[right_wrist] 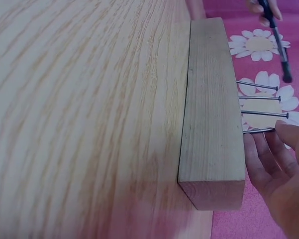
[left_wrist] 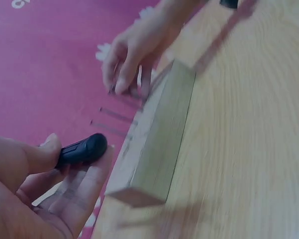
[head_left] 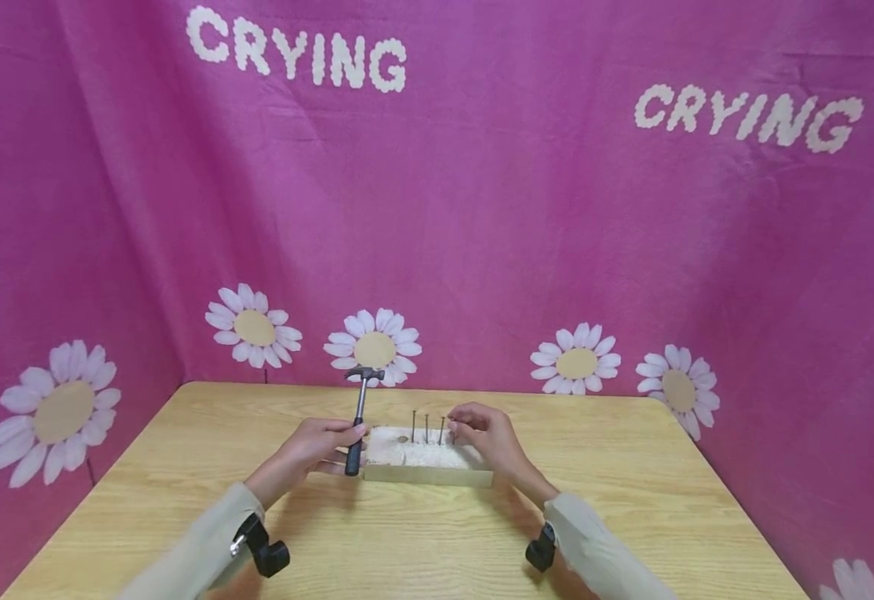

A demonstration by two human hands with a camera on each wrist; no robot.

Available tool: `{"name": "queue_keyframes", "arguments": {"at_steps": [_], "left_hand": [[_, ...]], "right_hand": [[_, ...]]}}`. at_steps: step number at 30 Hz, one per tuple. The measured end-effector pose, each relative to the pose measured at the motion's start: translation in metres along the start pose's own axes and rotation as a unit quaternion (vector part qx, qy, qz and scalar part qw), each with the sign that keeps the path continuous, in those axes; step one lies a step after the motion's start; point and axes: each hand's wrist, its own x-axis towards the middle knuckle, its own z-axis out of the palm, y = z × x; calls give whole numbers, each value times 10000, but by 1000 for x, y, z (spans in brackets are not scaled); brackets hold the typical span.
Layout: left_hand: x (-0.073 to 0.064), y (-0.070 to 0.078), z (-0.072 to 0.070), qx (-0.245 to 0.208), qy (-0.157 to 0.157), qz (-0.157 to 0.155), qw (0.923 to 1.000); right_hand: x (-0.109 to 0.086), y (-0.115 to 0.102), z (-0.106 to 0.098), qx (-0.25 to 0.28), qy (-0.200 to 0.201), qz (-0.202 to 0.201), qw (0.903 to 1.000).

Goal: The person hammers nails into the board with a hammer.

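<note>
My left hand holds a claw hammer upright by its black handle, thumb laid across it, at the left end of a wooden block. The hammer's head is up, above the block's height. Several long nails stand in a row in the block's top face. At the right end of that row, my right hand pinches a nail between thumb and fingers. In the right wrist view this nail's lower end meets the block. The left wrist view shows the hammer's handle end near the block.
The block lies flat on a light wood-grain table. A pink cloth with daisies and lettering hangs behind the table and along its sides. Black camera mounts are strapped on both wrists.
</note>
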Motion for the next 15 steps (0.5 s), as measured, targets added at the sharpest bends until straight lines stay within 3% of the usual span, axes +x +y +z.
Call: {"name": "queue_keyframes", "arguments": {"at_steps": [8,15], "left_hand": [[7,-11,-19,822,107,0,9966],[17,-28,-21,806,-17,-128,9967]], "right_hand": [[0,3,0,-73,-70,-108,9999],[1,4,0,-74,-92,-276,9996]]}}
